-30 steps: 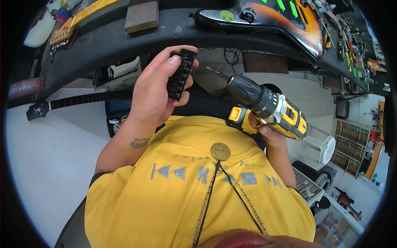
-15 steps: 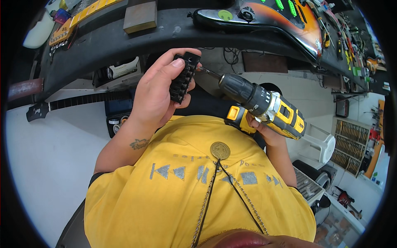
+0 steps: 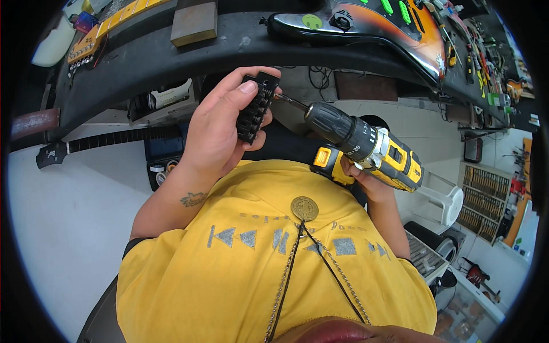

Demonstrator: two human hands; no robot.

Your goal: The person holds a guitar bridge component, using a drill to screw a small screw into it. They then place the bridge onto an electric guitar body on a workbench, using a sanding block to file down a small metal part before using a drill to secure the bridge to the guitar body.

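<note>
My left hand (image 3: 223,120) grips a black guitar bridge (image 3: 255,108) with a row of saddles, its thumb on the upper face and fingers wrapped behind. Held low in my right hand (image 3: 357,176) is a yellow and black cordless drill (image 3: 383,154), angled up and to the left. The drill's thin bit (image 3: 290,100) reaches the upper right edge of the bridge near my left fingertips; whether it touches is unclear. Much of my right hand is hidden behind the drill body.
The dark bench (image 3: 246,54) holds a sunburst guitar body (image 3: 377,28), a yellow neck (image 3: 91,43), a metal block (image 3: 193,26) and assorted tools (image 3: 469,63). A black guitar neck (image 3: 114,139) lies left; a white stool (image 3: 449,208) stands right.
The drill has moved slightly up and left, bringing its bit up to the bridge. My left hand has shifted a little right and down with the bridge.
</note>
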